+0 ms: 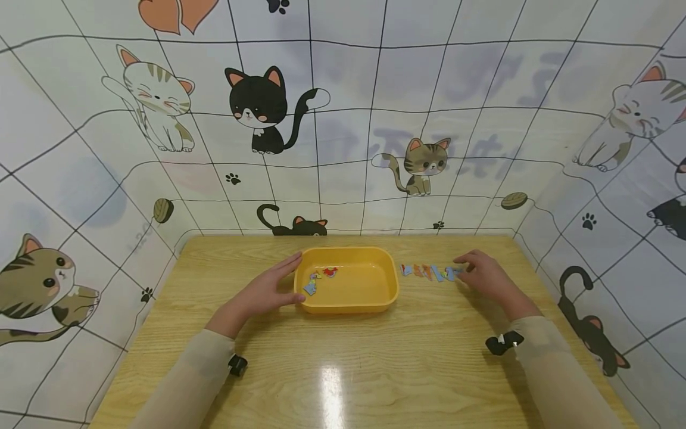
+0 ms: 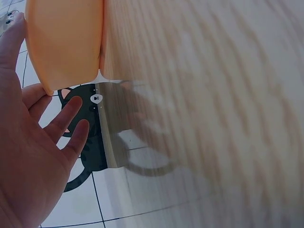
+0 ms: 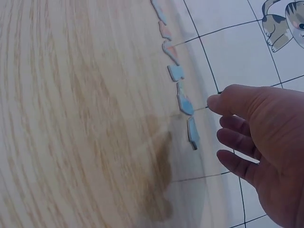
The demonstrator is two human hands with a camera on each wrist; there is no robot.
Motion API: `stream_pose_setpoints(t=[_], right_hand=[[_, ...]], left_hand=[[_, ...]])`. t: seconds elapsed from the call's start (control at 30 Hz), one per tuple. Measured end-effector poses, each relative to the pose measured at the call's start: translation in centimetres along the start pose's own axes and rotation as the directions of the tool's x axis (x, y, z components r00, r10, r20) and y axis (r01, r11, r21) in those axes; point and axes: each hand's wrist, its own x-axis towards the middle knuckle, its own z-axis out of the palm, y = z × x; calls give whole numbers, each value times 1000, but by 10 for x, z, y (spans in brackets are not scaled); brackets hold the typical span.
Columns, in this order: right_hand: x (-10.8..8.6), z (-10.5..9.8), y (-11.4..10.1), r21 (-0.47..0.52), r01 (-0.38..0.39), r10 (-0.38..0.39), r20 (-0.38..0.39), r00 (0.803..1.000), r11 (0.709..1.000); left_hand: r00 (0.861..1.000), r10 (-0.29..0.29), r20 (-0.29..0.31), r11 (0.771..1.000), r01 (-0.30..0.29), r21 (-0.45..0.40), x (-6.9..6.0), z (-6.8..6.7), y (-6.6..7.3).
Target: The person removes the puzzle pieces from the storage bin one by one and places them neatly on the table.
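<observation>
A shallow yellow tray [image 1: 348, 307] sits on the table. My left hand [image 1: 268, 290] spans its left end in the head view, thumb at the near corner and fingertips at the far corner; the left wrist view shows the thumb and a finger against the tray wall [image 2: 64, 42]. Inside lie small flat printed pieces, one red [image 1: 330, 271] and some blue and yellow [image 1: 311, 287]. Right of the tray runs a row of flat, puzzle-like pieces [image 1: 426, 271]. My right hand [image 1: 485, 280] hovers at the row's right end, fingers loosely bent, nothing visible in them, beside a blue piece [image 3: 192, 132].
The wood-grain table [image 1: 343, 345] reaches back to a white, cat-printed wall covering [image 1: 348, 137], which also rises on both sides. A bright reflection [image 1: 331, 393] shows on the tabletop near the front. Each sleeve cuff carries a small black device [image 1: 505, 342].
</observation>
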Motion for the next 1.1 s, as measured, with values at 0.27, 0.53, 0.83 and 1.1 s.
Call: stream_pose_setpoints(t=[0.27,0.53,0.83,1.1], right_hand=[[-2,-2,-19,19,35,-35,-14,999,999],[3,1,-42,51,91,-88,-59,994,995],[16,14,-93,90,200,-194,-69,978,976],[33,32,-141,87,305,-304,-25,952,948]], left_hand=[[1000,3,-3,1000,-3,7,0,1,-1],[1000,8,0,1000,-8,4,0,1,-1],[1000,9,3,1000,-9,13,0,-1,1],[1000,5,5,1000,-5,7,0,0,-1]])
